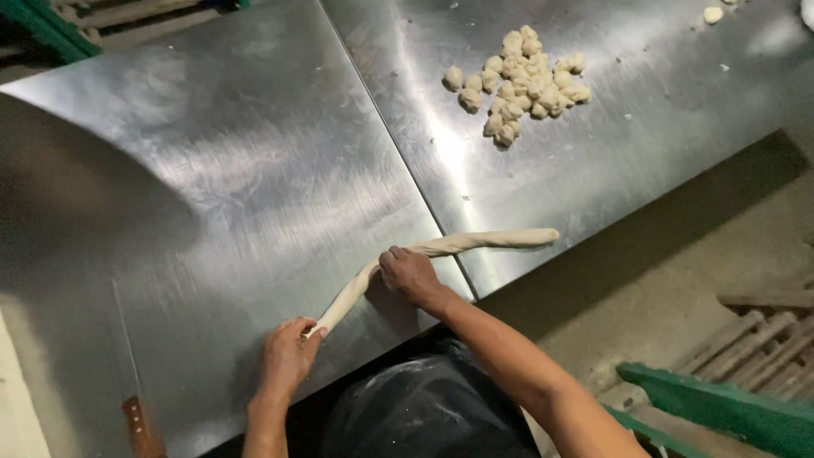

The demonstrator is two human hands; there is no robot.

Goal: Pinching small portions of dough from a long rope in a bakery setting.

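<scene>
A person works a long rope of pale dough on a steel table, seen from a camera worn on the head. The left hand pinches the near end of the rope between thumb and curled fingers, closed on the dough close to the table's front edge. The right hand lies palm down across the middle of the rope, fingers bent over it and pressing it against the metal; whether the fingers wrap fully beneath the dough cannot be told. Between the two hands the rope runs in a straight slant, and beyond the right hand it stretches on, slightly twisted, to a rounded tip that lies free on the steel well past the fingers. Far ahead of the right hand, well apart from the rope, sits a heap of small dough pieces, most bunched together with a few loose at the edges, and one stray lump rests farther off toward the far corner. A seam in the table's surface runs from the far side down to the right hand. Just outside the left hand, at the table's near edge, a brown wooden handle shows. Beside the right forearm, off the table, stands a green painted frame over a dusty floor.
</scene>
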